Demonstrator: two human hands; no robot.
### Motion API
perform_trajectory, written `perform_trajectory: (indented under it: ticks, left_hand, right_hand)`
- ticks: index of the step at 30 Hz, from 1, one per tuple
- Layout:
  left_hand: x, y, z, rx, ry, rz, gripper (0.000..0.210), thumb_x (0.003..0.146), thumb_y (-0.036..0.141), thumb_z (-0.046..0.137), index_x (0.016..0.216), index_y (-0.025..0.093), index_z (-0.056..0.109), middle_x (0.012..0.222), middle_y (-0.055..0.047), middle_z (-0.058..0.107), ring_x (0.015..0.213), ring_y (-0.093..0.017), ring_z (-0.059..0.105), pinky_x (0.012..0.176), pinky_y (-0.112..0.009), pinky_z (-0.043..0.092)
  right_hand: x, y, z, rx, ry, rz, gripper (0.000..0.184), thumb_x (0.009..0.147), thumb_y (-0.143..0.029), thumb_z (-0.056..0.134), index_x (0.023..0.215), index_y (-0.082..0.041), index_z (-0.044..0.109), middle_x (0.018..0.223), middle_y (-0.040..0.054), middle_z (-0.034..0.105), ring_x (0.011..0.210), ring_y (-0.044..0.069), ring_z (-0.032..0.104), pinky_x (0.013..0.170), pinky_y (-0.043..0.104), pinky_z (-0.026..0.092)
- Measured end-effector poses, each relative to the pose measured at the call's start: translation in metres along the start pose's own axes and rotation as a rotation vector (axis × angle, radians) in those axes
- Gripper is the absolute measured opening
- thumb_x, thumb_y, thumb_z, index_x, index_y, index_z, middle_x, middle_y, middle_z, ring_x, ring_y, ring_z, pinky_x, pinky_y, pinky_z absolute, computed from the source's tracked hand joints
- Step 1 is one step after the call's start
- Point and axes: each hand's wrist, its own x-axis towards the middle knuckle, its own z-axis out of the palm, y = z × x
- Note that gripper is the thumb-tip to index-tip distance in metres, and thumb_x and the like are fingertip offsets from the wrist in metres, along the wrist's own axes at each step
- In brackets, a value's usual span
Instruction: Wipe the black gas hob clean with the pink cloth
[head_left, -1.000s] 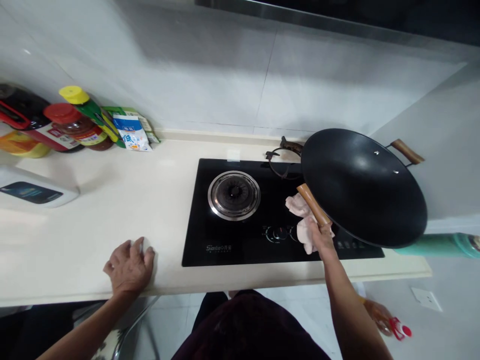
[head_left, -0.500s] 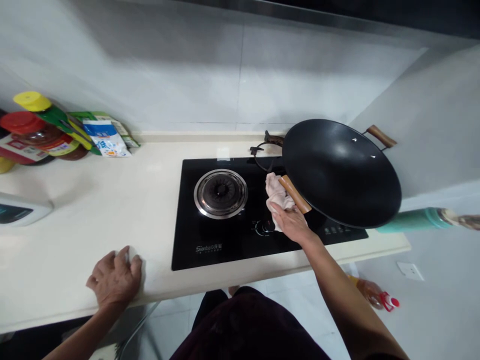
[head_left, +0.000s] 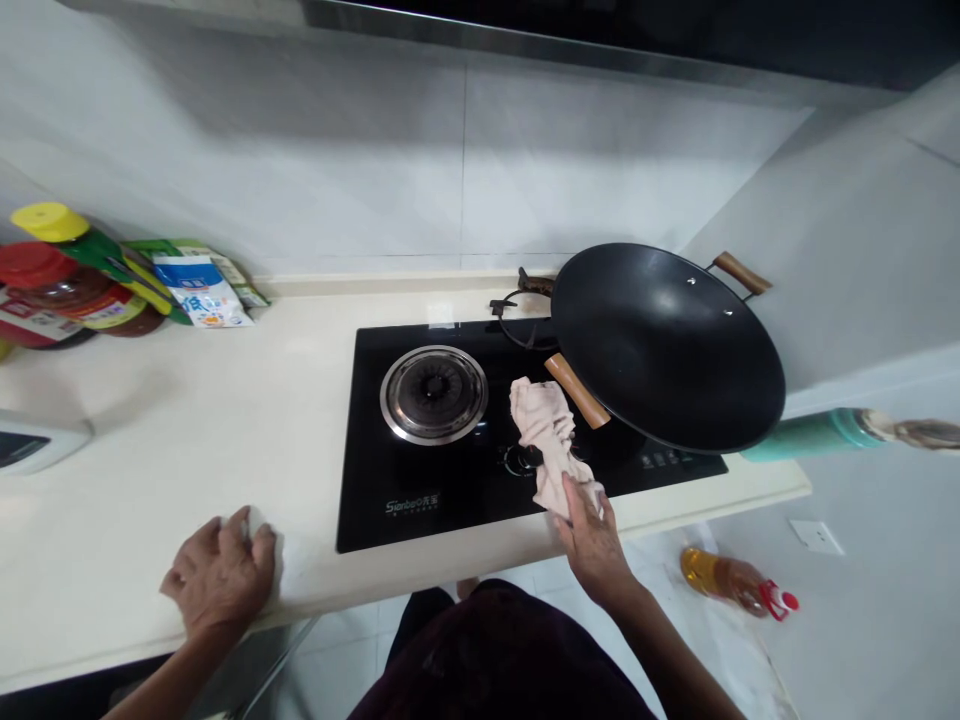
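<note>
A crumpled pale pink cloth (head_left: 550, 430) lies over the front of the black gas hob (head_left: 442, 490), partly covering a control knob (head_left: 525, 458). My right hand (head_left: 592, 535) grips the cloth's near end at the hob's front edge. Just beyond the cloth is the wooden handle (head_left: 577, 390) of a large black wok (head_left: 667, 350), which stands tilted over the right burner. My left hand (head_left: 221, 570) rests on the white countertop (head_left: 285, 430), fingers spread and holding nothing. The left burner (head_left: 434, 395) is bare, with a shiny metal ring.
Sauce bottles (head_left: 82, 290) and a blue-and-white packet (head_left: 201, 290) stand at the back left. A white bottle (head_left: 41, 440) lies on the left counter. Right of the hob is a teal cylinder (head_left: 810, 435). An oil bottle (head_left: 735, 580) is on the floor. A range hood (head_left: 525, 45) hangs above.
My right hand has drawn back toward the counter's front edge, pulling the cloth away from the wok handle and stretching it out. My left hand stays in place on the counter.
</note>
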Motion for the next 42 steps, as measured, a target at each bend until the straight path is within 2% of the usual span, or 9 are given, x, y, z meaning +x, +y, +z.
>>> perform_trajectory:
  ticks: [4, 10, 14, 18, 26, 30, 34, 37, 42]
  left_hand:
    - [-0.003, 0.003, 0.000, -0.060, 0.076, 0.003, 0.065, 0.105, 0.050, 0.030, 0.153, 0.013, 0.053, 0.165, -0.025, 0.042, 0.157, -0.047, 0.035, 0.126, -0.070, 0.027]
    - [-0.002, -0.001, 0.003, -0.063, 0.104, 0.024, 0.061, 0.102, 0.045, 0.039, 0.151, 0.012, 0.056, 0.163, -0.027, 0.045, 0.154, -0.048, 0.037, 0.123, -0.071, 0.030]
    - [-0.002, -0.005, 0.004, -0.086, 0.081, 0.032, 0.063, 0.104, 0.048, 0.035, 0.152, 0.013, 0.055, 0.163, -0.027, 0.042, 0.157, -0.046, 0.033, 0.125, -0.070, 0.028]
    - [-0.004, -0.004, 0.004, -0.079, 0.079, 0.024, 0.067, 0.104, 0.053, 0.029, 0.153, 0.015, 0.054, 0.163, -0.025, 0.043, 0.157, -0.043, 0.033, 0.127, -0.068, 0.027]
    - [-0.004, -0.002, 0.004, -0.075, 0.085, 0.029, 0.072, 0.102, 0.056, 0.026, 0.151, 0.013, 0.056, 0.162, -0.027, 0.043, 0.156, -0.045, 0.034, 0.126, -0.070, 0.029]
    - [-0.005, 0.000, 0.002, -0.078, 0.080, 0.016, 0.069, 0.102, 0.053, 0.028, 0.151, 0.013, 0.056, 0.163, -0.027, 0.043, 0.157, -0.045, 0.033, 0.126, -0.070, 0.028]
    - [-0.005, 0.002, 0.000, -0.080, 0.077, 0.016, 0.065, 0.104, 0.051, 0.030, 0.150, 0.014, 0.055, 0.164, -0.026, 0.043, 0.157, -0.044, 0.033, 0.126, -0.070, 0.027]
    - [-0.004, 0.002, 0.000, -0.080, 0.063, 0.012, 0.063, 0.104, 0.050, 0.032, 0.150, 0.013, 0.055, 0.164, -0.027, 0.042, 0.158, -0.046, 0.033, 0.125, -0.070, 0.027]
    - [-0.003, 0.001, -0.001, -0.077, 0.052, 0.001, 0.060, 0.105, 0.050, 0.031, 0.150, 0.017, 0.053, 0.167, -0.024, 0.041, 0.159, -0.046, 0.032, 0.124, -0.070, 0.027]
  right_hand:
    - [-0.005, 0.012, 0.011, -0.036, 0.050, 0.111, 0.058, 0.114, -0.051, 0.031, 0.157, -0.017, 0.050, 0.160, 0.0193, 0.059, 0.158, 0.037, 0.044, 0.127, 0.062, 0.026]
    - [0.024, 0.039, -0.001, -0.053, 0.038, 0.222, 0.039, 0.112, -0.040, 0.036, 0.123, -0.020, 0.068, 0.141, 0.0196, 0.073, 0.144, 0.034, 0.058, 0.128, 0.067, 0.021]
    - [0.038, 0.067, -0.018, -0.143, 0.021, 0.164, 0.037, 0.109, -0.032, 0.039, 0.122, -0.020, 0.072, 0.141, 0.0170, 0.073, 0.133, 0.031, 0.065, 0.130, 0.067, 0.015]
    - [0.049, 0.082, -0.026, -0.263, -0.024, 0.204, 0.045, 0.106, -0.029, 0.038, 0.129, -0.021, 0.075, 0.153, 0.0148, 0.066, 0.142, 0.032, 0.057, 0.130, 0.067, 0.015]
    - [0.075, 0.058, -0.019, -0.329, -0.272, 0.374, 0.057, 0.099, -0.022, 0.038, 0.144, -0.019, 0.071, 0.168, 0.0106, 0.051, 0.156, 0.032, 0.038, 0.125, 0.056, 0.032]
    - [0.063, 0.041, -0.021, -0.304, -0.230, 0.397, 0.051, 0.100, -0.029, 0.041, 0.137, -0.022, 0.076, 0.164, 0.0120, 0.050, 0.150, 0.037, 0.039, 0.119, 0.058, 0.037]
    - [0.048, 0.022, -0.017, -0.258, -0.158, 0.351, 0.045, 0.102, -0.033, 0.043, 0.125, -0.022, 0.080, 0.141, 0.0154, 0.062, 0.124, 0.036, 0.051, 0.106, 0.058, 0.045]
    - [0.046, 0.013, -0.010, -0.207, -0.106, 0.324, 0.042, 0.101, -0.033, 0.045, 0.115, -0.019, 0.081, 0.127, 0.0178, 0.065, 0.110, 0.035, 0.053, 0.095, 0.055, 0.048]
    - [0.040, 0.022, -0.005, -0.022, -0.051, 0.357, 0.046, 0.104, -0.041, 0.041, 0.120, -0.024, 0.080, 0.133, 0.0139, 0.065, 0.121, 0.036, 0.052, 0.103, 0.059, 0.045]
